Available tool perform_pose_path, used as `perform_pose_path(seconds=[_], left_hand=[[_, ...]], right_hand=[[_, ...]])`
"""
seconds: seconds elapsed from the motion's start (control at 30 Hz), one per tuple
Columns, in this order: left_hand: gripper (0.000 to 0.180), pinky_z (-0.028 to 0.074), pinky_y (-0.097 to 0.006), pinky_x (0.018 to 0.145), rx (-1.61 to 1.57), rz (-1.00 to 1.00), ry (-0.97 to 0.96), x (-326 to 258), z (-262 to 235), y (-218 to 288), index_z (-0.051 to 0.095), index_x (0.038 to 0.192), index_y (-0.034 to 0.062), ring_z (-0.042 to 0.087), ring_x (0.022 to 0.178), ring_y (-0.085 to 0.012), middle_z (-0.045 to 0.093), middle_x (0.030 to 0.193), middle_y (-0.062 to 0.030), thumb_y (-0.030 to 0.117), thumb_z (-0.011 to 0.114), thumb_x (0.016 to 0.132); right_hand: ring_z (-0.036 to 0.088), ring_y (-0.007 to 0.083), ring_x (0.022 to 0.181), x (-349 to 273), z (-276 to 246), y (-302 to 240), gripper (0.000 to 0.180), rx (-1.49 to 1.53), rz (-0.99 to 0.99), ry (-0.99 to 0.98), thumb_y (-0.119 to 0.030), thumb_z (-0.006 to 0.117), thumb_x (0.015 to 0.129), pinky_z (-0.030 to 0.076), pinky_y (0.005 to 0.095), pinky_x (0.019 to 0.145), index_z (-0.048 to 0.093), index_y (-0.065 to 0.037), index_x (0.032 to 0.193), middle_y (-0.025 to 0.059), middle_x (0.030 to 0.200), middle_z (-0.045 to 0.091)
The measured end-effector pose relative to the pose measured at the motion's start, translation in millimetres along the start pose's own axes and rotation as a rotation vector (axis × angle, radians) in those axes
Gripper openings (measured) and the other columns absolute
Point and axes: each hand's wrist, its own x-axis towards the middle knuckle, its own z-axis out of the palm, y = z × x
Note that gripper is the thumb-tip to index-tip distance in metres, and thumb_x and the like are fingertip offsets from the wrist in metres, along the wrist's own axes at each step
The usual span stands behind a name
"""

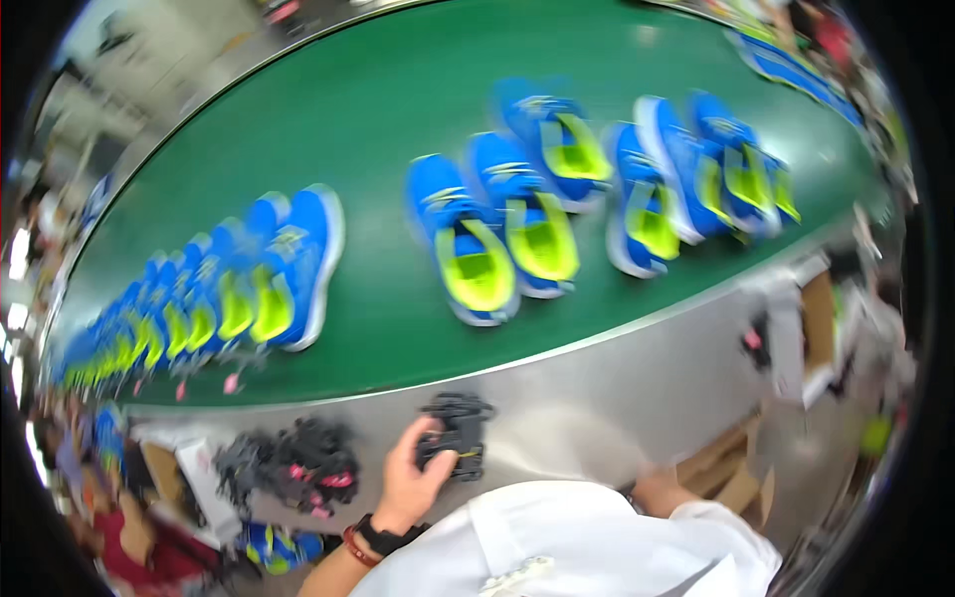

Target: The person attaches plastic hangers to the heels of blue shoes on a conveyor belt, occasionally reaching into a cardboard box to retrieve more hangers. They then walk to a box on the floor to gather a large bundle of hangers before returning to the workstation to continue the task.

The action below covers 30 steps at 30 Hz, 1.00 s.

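Below the green conveyor belt [378, 119]: left hand [410, 480], fingers closed around black clip bundle [456, 434] at the steel rim. Right hand [659, 490] mostly hidden, finger state indeterminable. Blue-and-yellow shoes [477, 249] above. Best gripped firmly, kept clear of passing shoes.

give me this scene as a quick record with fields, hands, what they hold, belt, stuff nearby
left hand: left hand grips a black clip-like part, watch on the wrist
right hand: right hand mostly hidden behind the white sleeve, hold unclear
belt: green conveyor belt carrying blue and yellow shoes in rows
nearby: pile of black parts lower left; cardboard boxes lower right
image: motion-blurred
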Motion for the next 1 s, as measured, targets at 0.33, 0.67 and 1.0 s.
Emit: perform_pose_path(seconds=[0.33,0.67,1.0], left_hand=[[0.047,0.051,-0.030,0.077,-0.587,-0.109,-0.045,-10,48,-11,0.039,0.133,0.0033,0.059,0.096,-0.0155,0.056,0.111,-0.0078,0.010,0.058,0.090],[0.054,0.052,-0.033,0.082,-0.256,-0.019,-0.376,-25,70,14,0.039,0.133,0.0030,0.058,0.102,-0.0205,0.052,0.118,-0.0128,0.020,0.064,0.089],[0.082,0.036,-0.047,0.103,1.014,1.087,-0.483,-30,67,52,0.047,0.133,0.0071,0.045,0.126,-0.0323,0.048,0.135,-0.0162,0.018,0.080,0.060]], right_hand=[[0.063,0.0345,0.084,-147,37,-44,0.025,0.186,-0.027,0.459,-0.022,0.053,0.086,0.049,0.0410,0.075,0.069,-0.004,0.092,0.0191,0.084,0.065],[0.063,0.0178,0.086,-109,-49,-88,0.060,1.077,-0.679,0.888,-0.019,0.064,0.087,0.054,0.0296,0.073,0.036,-0.003,0.137,0.0144,0.101,0.061],[0.060,0.0182,0.057,-138,-58,-79,0.042,1.148,-0.533,0.206,-0.032,0.050,0.094,0.054,0.0282,0.047,0.049,0.005,0.115,0.0169,0.088,0.062]])
